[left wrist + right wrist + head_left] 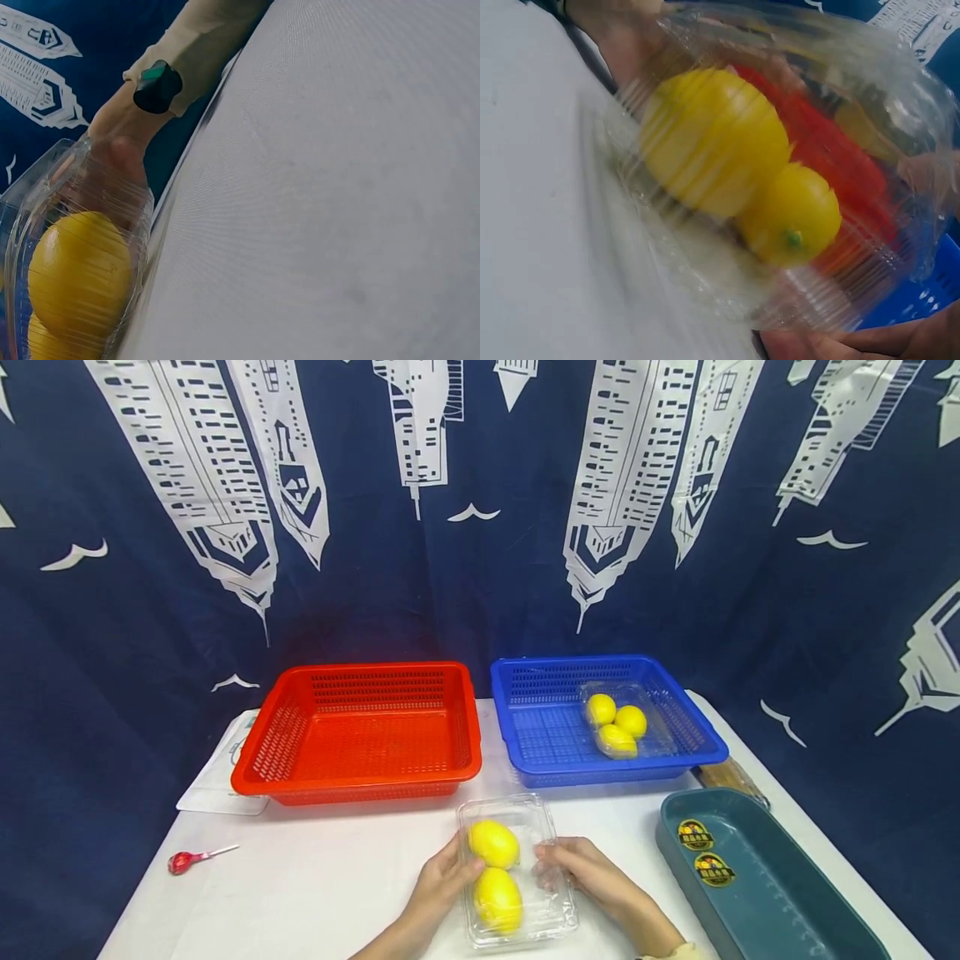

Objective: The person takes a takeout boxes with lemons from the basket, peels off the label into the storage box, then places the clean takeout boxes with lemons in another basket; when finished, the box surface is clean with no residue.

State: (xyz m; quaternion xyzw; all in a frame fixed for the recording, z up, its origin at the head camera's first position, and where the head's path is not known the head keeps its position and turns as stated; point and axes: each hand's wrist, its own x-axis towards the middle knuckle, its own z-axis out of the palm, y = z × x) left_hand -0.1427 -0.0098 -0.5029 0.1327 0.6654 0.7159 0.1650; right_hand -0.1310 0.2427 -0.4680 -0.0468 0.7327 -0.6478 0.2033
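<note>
Both my hands clasp the clear clamshell (517, 868) of lemons (495, 870).
Left hand (442, 881) and right hand (588, 872) should squeeze its sides evenly, keeping it level.

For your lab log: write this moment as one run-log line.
left hand: holds clear clamshell box | right hand: holds same box | contents: two lemons | on white table

Clamshell (517, 868) before two baskets (360, 731) – lemons (495, 868) inside

Right wrist view motion-blurred, teal tray (757, 893) cut off by frame edge
</note>
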